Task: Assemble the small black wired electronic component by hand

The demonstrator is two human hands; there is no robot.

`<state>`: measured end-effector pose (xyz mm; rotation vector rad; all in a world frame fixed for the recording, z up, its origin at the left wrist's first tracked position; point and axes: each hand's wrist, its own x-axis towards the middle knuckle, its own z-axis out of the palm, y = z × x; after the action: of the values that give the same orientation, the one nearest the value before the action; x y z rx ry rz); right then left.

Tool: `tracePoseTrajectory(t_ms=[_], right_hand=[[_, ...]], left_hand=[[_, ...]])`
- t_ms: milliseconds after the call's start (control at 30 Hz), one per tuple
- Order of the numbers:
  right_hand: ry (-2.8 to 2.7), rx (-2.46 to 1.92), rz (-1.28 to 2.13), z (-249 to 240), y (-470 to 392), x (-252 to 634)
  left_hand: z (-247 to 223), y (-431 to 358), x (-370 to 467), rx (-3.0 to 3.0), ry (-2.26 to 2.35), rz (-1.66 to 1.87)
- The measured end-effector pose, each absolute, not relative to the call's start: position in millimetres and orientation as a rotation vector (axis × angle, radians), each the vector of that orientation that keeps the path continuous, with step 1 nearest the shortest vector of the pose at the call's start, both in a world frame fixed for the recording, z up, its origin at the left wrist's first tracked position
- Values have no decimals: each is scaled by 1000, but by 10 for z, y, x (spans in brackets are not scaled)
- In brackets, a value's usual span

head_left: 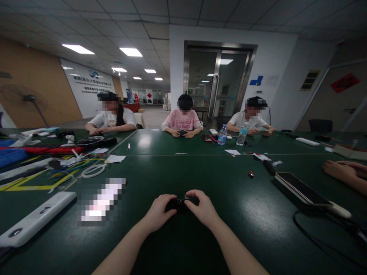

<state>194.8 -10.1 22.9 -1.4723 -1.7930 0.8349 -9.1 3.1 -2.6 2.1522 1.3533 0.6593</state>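
Observation:
Just above the green tabletop point(183, 175), in the middle front, both my hands grip a small black object point(180, 204) from its two sides. My left hand point(158, 212) pinches the left end between thumb and fingers. On the other end, my right hand point(204, 209) is closed, its thumb and index finger curled round a dark rounded part. Small details show at the middle of the object, too dark to read. Its kind, and whether it is one piece or two, I cannot make out.
A blurred-out bright phone-like shape point(103, 200) and a white power strip point(40, 217) lie left. Cables point(93, 170) tangle behind them. A phone point(302, 189) lies right, near a black cable point(312, 236). Two bottles point(222, 135) stand farther back. Several people sit round the table.

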Motion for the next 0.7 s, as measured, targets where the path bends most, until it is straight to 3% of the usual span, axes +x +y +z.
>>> tracePoseTrajectory(t_ms=[700], right_hand=[[-1561,-1302,760,135,87,2241]], left_hand=[[35,17,-92,2135,1360,591]])
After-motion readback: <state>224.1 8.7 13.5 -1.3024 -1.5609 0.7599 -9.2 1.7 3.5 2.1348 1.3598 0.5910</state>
